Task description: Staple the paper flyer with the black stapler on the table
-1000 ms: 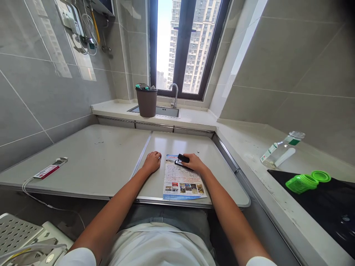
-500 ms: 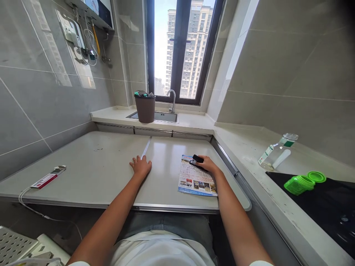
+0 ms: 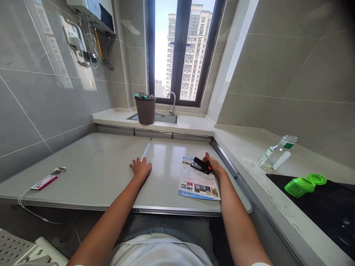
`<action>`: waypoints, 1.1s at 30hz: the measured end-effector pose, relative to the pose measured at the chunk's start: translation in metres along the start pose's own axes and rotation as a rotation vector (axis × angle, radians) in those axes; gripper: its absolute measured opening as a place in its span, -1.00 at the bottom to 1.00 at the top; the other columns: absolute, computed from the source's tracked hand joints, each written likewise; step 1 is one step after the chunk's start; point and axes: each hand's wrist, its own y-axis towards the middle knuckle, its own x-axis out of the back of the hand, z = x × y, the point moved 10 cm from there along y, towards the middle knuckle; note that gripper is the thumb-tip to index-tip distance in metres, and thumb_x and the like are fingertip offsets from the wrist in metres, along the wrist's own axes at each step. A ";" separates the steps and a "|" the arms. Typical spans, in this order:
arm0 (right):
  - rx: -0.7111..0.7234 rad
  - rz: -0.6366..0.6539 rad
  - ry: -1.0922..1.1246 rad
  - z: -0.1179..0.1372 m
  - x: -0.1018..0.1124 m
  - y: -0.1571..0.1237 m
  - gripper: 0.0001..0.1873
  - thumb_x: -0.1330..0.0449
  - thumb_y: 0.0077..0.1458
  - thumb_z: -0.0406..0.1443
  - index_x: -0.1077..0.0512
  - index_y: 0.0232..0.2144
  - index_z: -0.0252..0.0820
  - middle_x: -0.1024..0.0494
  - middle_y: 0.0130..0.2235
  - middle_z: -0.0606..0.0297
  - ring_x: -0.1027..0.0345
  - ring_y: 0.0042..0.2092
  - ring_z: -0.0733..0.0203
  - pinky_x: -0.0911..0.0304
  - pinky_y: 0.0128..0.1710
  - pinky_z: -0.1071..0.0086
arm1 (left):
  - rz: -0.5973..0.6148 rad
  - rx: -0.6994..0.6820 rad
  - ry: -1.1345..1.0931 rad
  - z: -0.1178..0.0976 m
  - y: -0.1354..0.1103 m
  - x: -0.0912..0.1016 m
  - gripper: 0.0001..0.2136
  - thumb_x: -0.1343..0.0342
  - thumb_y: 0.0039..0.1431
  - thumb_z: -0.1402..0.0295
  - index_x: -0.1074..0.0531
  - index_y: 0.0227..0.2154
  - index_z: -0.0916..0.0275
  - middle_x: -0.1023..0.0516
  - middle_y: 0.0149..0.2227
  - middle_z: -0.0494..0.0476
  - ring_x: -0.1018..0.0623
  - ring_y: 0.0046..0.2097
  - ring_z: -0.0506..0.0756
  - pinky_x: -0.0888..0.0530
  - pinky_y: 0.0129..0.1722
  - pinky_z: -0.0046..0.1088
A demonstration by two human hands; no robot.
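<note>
Stapler (image 3: 201,166) and paper (image 3: 195,179) have moved right, the stapler over the paper's upper part. My right hand (image 3: 213,164) half-curls by it; I cannot tell whether it grips. My left hand (image 3: 141,168) spreads, holding nothing, left of the paper.

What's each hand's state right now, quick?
Left hand: open, spread on the tabletop.
Right hand: partly curled at the black stapler; whether it's gripping cannot be told.
</note>
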 end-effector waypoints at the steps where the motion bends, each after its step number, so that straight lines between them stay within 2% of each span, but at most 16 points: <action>1: 0.007 -0.112 -0.014 -0.004 0.012 0.003 -0.16 0.17 0.11 0.41 -0.42 -0.52 -0.15 -0.53 -0.47 0.14 -0.39 -0.41 0.13 -0.27 -0.43 0.36 | 0.007 0.002 0.000 0.000 0.000 0.000 -0.50 0.06 0.29 0.10 -0.37 0.21 0.19 -0.25 0.35 0.51 -0.13 0.40 0.59 -0.06 0.26 0.35; 4: 0.039 -0.415 -0.141 -0.012 0.040 0.005 -0.22 0.13 0.05 0.42 -0.30 -0.62 -0.08 -0.43 -0.57 0.18 -0.31 -0.46 0.12 -0.22 -0.44 0.32 | 0.014 0.003 -0.008 -0.001 -0.001 0.001 -0.50 0.05 0.28 0.11 -0.37 0.21 0.20 -0.24 0.35 0.50 -0.12 0.40 0.59 -0.05 0.27 0.35; 7: 0.115 -0.521 -0.302 -0.011 0.045 0.005 -0.28 0.08 0.04 0.38 -0.21 -0.67 -0.06 -0.37 -0.61 0.24 -0.26 -0.46 0.13 -0.17 -0.40 0.33 | 0.006 -0.005 -0.019 -0.001 -0.001 0.001 -0.51 0.06 0.28 0.12 -0.38 0.19 0.21 -0.25 0.34 0.53 -0.13 0.39 0.60 -0.04 0.27 0.36; 10: 0.152 -0.483 -0.373 -0.012 0.037 0.008 -0.31 0.05 0.06 0.34 -0.21 -0.68 -0.07 -0.37 -0.61 0.28 -0.25 -0.46 0.16 -0.13 -0.38 0.34 | -0.004 -0.009 -0.010 -0.001 0.000 0.000 -0.51 0.07 0.29 0.11 -0.39 0.18 0.20 -0.27 0.33 0.52 -0.14 0.39 0.59 -0.06 0.26 0.34; 14: 0.121 -0.428 -0.383 -0.018 0.031 0.013 -0.29 -0.01 0.02 0.37 -0.32 -0.65 -0.09 -0.41 -0.59 0.27 -0.27 -0.46 0.17 -0.08 -0.40 0.35 | -0.002 -0.004 0.008 0.001 0.001 -0.003 -0.51 0.07 0.30 0.11 -0.39 0.19 0.19 -0.28 0.32 0.50 -0.16 0.38 0.58 -0.08 0.27 0.32; 20: 0.063 -0.436 -0.431 -0.022 0.031 0.015 -0.26 -0.07 -0.06 0.40 -0.42 -0.61 -0.13 -0.49 -0.55 0.23 -0.31 -0.45 0.19 -0.03 -0.45 0.38 | 0.015 0.027 0.037 0.002 0.002 -0.005 -0.47 0.08 0.31 0.11 -0.35 0.26 0.20 -0.22 0.37 0.49 -0.12 0.41 0.55 -0.04 0.30 0.28; 29: 0.011 -0.385 -0.493 -0.022 0.025 0.015 -0.43 -0.16 0.00 0.23 -0.47 -0.58 -0.13 -0.54 -0.50 0.24 -0.40 -0.40 0.17 -0.01 -0.47 0.40 | 0.037 0.045 0.040 0.003 0.002 -0.007 -0.46 0.10 0.33 0.11 -0.32 0.29 0.19 -0.17 0.40 0.47 -0.08 0.43 0.54 -0.01 0.33 0.26; 33: 0.020 -0.369 -0.509 -0.025 0.024 0.018 -0.43 -0.15 0.02 0.22 -0.49 -0.57 -0.13 -0.56 -0.49 0.23 -0.40 -0.40 0.17 -0.02 -0.46 0.40 | 0.033 0.044 0.042 0.003 0.002 -0.008 -0.45 0.09 0.33 0.11 -0.33 0.29 0.20 -0.17 0.40 0.47 -0.08 0.43 0.55 -0.02 0.32 0.28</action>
